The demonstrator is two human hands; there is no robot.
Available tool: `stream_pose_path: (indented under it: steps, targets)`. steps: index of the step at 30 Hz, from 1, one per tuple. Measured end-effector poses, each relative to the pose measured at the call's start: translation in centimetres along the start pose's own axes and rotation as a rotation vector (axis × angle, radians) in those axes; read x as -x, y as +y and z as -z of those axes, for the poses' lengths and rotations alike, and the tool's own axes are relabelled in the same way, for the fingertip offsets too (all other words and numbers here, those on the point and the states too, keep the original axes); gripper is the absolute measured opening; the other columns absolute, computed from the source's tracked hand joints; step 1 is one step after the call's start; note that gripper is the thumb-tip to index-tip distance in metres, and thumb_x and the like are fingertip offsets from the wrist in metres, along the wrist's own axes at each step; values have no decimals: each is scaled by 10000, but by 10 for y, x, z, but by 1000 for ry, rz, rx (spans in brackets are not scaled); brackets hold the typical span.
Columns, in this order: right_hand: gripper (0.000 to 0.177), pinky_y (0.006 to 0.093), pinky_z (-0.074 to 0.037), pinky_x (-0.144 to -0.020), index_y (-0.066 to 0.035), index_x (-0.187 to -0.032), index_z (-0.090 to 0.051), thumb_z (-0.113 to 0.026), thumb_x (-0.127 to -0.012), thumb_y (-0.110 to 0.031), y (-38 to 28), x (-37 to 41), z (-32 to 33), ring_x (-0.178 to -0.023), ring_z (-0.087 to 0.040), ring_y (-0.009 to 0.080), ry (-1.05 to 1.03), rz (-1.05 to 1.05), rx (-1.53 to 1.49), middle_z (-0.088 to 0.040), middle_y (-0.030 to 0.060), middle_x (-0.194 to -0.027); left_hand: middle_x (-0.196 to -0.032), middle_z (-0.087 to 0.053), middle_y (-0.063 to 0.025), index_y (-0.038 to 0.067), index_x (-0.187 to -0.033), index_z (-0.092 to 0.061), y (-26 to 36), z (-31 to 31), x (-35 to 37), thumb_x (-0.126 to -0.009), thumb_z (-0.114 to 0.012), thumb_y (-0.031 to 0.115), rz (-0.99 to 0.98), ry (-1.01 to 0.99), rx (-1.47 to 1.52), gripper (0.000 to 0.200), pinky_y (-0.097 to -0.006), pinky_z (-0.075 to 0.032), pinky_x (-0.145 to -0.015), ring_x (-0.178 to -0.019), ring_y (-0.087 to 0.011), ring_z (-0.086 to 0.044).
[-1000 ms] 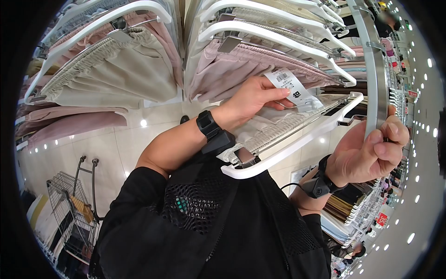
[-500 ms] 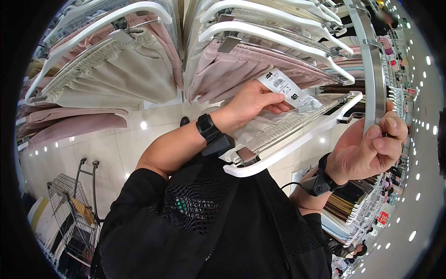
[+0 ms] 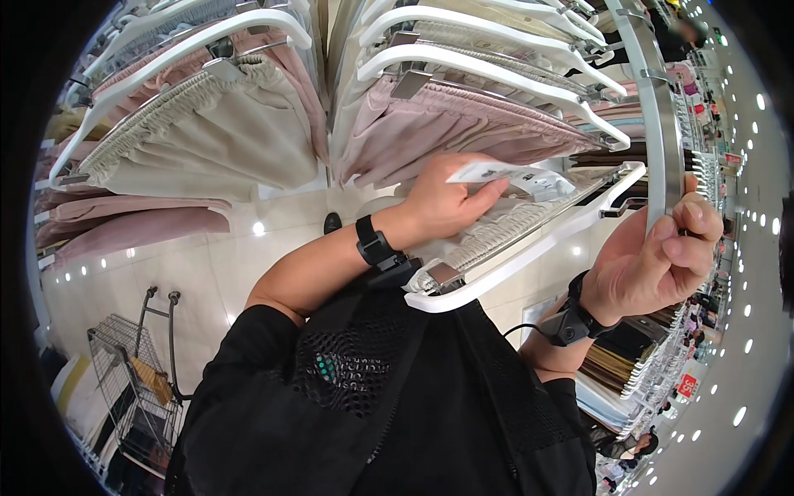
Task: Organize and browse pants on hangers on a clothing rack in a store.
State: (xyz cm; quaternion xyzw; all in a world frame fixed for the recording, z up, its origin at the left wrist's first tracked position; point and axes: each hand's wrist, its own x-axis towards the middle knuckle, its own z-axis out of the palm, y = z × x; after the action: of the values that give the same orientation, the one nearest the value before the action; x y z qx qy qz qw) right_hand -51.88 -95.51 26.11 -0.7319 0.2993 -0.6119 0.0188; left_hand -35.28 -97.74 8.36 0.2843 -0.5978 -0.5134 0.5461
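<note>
Cream shop tiles (image 3: 273, 240) shine below left fingers (image 3: 490, 195) pinching 1 tag (image 3: 478, 173) and right fingers (image 3: 697, 221) curled closed on the rail (image 3: 658, 116).

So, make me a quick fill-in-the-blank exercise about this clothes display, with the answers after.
The left hand holds a paper tag with a ____ background.
The right hand grips the metal rail, and the sleeves are ____.
The cream garment under the tag is clipped to a white ____.
The wire shopping cart stands on a tiled ____.

Missing words: white; black; hanger; floor.
</note>
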Motion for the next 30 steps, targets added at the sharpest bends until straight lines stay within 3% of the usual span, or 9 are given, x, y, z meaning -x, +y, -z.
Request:
stream_pose_path:
  steps: [2, 5, 8, 10, 13, 16, 30]
  targets:
    - [266, 508, -392, -1229, -149, -849, -629, -628, -880, 114, -1, 0, -1, -1085, -602, 163, 4, -3, 7, -609, 53, -1129, -897, -764, -146, 13, -1042, -766, 0, 1, -1, -964, -722, 191, -11, 2, -24, 199, -362, -542, -692, -742, -276, -711]
    - [265, 513, -392, -1228, -146, -846, -630, -633, -874, 117, -2, 0, -2, -1077, -606, 168, 13, -12, 11, -612, 59, -1140, -861, -764, -119, 16, -1046, -770, -3, 2, 0, -971, -722, 191, 21, 3, 9, 196, -343, -541, -690, -723, -223, -704]
    - [264, 514, -390, -1225, -143, -843, -634, -639, -867, 120, -1, 1, -1, -1067, -608, 175, 30, -7, 7, -616, 67, -1149, -919, -783, -88, 12, -1088, -763, -14, 1, 3, -982, -720, 197, 148, -21, 102, 217, -321, -548, -714, -773, -164, -704]
    - [256, 517, -393, -1217, -141, -842, -636, -661, -860, 113, 1, 1, 0, -1064, -608, 188, 10, 3, 17, -622, 71, -1151, -1006, -788, -69, 0, -1153, -747, -17, -2, 3, -1012, -691, 195, 260, -29, 315, 247, -302, -561, -759, -870, -131, -714]
    - [189, 546, -388, -1226, -148, -931, -647, -704, -952, 31, 1, 0, 0, -1058, -613, 162, -23, 42, 11, -656, 61, -1184, -1081, -784, -76, -13, -1208, -727, -13, 4, 2, -1042, -650, 195, 349, -140, 362, 278, -301, -574, -801, -942, -145, -726]
    - [195, 551, -390, -1224, -148, -918, -630, -702, -951, 31, -1, 0, -3, -1028, -605, 145, -11, 36, 45, -654, 59, -1186, -1082, -785, -76, -6, -1220, -730, -15, 3, 3, -1061, -619, 202, 426, -177, 412, 284, -311, -582, -821, -967, -145, -733]
    - [207, 542, -391, -1228, -146, -913, -626, -677, -961, 49, 0, -1, 0, -1058, -609, 141, -40, 43, 46, -648, 62, -1194, -1103, -786, -72, 9, -1217, -734, -27, 1, 5, -1070, -605, 255, 515, -190, 485, 315, -300, -574, -825, -1004, -142, -734]
